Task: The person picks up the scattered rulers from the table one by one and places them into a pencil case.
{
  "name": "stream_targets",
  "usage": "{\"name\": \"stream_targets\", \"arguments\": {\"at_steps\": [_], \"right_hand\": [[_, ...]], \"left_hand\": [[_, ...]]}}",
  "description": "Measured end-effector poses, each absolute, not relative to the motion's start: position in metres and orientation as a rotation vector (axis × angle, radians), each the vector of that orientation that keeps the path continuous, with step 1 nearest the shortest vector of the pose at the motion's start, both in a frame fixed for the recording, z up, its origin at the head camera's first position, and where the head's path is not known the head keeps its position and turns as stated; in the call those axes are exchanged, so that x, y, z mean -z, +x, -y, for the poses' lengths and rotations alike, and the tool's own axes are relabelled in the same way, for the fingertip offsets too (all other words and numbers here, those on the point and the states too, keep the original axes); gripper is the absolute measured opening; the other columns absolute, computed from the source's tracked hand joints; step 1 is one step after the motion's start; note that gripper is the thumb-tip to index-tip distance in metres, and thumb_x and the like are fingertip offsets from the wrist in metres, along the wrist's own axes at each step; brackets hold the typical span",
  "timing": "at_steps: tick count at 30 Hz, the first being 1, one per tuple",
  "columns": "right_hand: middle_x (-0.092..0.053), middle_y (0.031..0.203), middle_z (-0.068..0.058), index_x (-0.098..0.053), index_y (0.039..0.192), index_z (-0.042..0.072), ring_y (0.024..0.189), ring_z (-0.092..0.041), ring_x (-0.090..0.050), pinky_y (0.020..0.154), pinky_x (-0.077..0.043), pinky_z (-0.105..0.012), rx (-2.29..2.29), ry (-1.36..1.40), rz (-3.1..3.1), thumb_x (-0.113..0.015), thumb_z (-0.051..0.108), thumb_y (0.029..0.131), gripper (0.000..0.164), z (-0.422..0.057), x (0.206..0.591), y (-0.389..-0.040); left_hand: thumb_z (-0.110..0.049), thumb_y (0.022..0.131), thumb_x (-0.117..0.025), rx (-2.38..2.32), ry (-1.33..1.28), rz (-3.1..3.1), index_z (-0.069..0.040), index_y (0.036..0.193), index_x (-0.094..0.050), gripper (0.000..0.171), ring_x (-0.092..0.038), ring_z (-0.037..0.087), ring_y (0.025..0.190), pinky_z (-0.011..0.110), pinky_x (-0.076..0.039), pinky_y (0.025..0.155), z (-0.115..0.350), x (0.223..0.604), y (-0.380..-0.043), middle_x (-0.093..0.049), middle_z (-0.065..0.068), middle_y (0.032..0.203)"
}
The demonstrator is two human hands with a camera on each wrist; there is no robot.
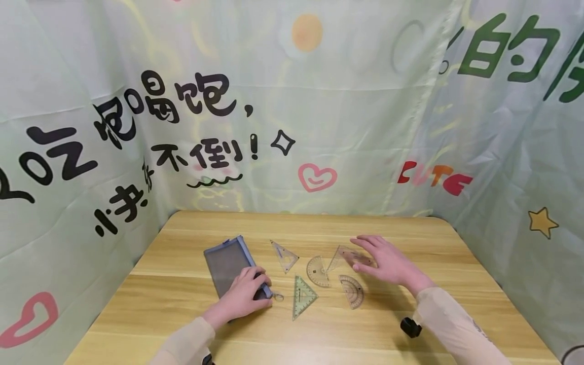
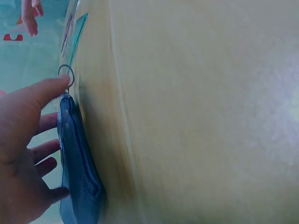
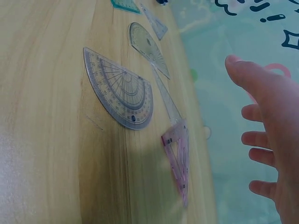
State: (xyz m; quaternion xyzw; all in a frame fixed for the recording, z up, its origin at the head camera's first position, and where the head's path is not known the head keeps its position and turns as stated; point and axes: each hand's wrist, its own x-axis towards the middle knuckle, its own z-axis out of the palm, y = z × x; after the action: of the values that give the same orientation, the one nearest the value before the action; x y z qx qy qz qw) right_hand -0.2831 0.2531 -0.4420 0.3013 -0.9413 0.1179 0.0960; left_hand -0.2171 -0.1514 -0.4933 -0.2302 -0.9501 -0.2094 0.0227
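Observation:
A dark mesh zip pouch (image 1: 226, 264) with blue edging lies at the left of the tabletop. My left hand (image 1: 246, 293) rests on its near right side with fingers spread, the thumb beside the pouch's ring (image 2: 66, 76). My right hand (image 1: 388, 261) hovers, fingers apart and holding nothing, over a pinkish set square (image 3: 177, 156). Left of it, another clear triangle, partly hidden, reaches to a yellowish protractor (image 1: 317, 271). A clear protractor (image 3: 122, 93) lies nearer to me. Between the hands are a green set square (image 1: 303, 298) and a small clear set square (image 1: 285, 257).
Everything lies on a wood-grain table (image 1: 347, 339) with rounded far corners. Printed cloth curtains (image 1: 356, 126) hang behind it and along both sides. A black wrist device (image 1: 410, 327) sits under my right sleeve.

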Motion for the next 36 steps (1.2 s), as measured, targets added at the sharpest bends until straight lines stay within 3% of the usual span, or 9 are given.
{"name": "stream_targets", "arguments": {"at_steps": [8, 18, 26, 36], "right_hand": [[-0.049, 0.148, -0.015, -0.047, 0.146, 0.012, 0.136, -0.037, -0.045, 0.111, -0.041, -0.061, -0.357, 0.910, 2.792, -0.068, 0.047, 0.089, 0.070, -0.251, 0.442, -0.281], [-0.051, 0.146, -0.016, -0.049, 0.145, 0.011, 0.135, -0.038, -0.046, 0.110, -0.042, -0.061, -0.351, 0.912, 2.789, -0.067, 0.046, 0.090, 0.068, -0.249, 0.439, -0.280], [-0.051, 0.145, -0.017, -0.050, 0.144, 0.009, 0.134, -0.039, -0.047, 0.109, -0.042, -0.062, -0.363, 0.911, 2.781, -0.067, 0.045, 0.090, 0.067, -0.247, 0.439, -0.280], [-0.048, 0.149, -0.017, -0.046, 0.147, 0.013, 0.137, -0.041, -0.044, 0.111, -0.040, -0.064, -0.531, 0.825, 2.846, -0.059, 0.057, 0.091, 0.072, -0.250, 0.446, -0.288]], "left_hand": [[-0.028, 0.082, -0.079, 0.591, -0.737, 2.903, -0.016, 0.101, -0.063, 0.027, -0.046, 0.036, 0.124, 0.058, -0.049, 0.099, 0.151, 0.492, -0.219, -0.053, 0.014, 0.131], [-0.027, 0.080, -0.082, 0.581, -0.765, 2.891, -0.018, 0.094, -0.061, 0.026, -0.039, 0.016, 0.101, 0.033, -0.045, 0.082, 0.155, 0.489, -0.218, -0.049, 0.000, 0.109], [-0.028, 0.078, -0.083, 0.600, -0.845, 2.891, -0.020, 0.088, -0.061, 0.026, -0.037, 0.012, 0.097, 0.027, -0.042, 0.079, 0.163, 0.487, -0.210, -0.046, -0.005, 0.104], [-0.025, 0.077, -0.084, 0.646, -0.851, 2.900, -0.019, 0.086, -0.060, 0.026, -0.036, 0.012, 0.095, 0.025, -0.041, 0.077, 0.168, 0.484, -0.199, -0.045, -0.005, 0.101]]}}
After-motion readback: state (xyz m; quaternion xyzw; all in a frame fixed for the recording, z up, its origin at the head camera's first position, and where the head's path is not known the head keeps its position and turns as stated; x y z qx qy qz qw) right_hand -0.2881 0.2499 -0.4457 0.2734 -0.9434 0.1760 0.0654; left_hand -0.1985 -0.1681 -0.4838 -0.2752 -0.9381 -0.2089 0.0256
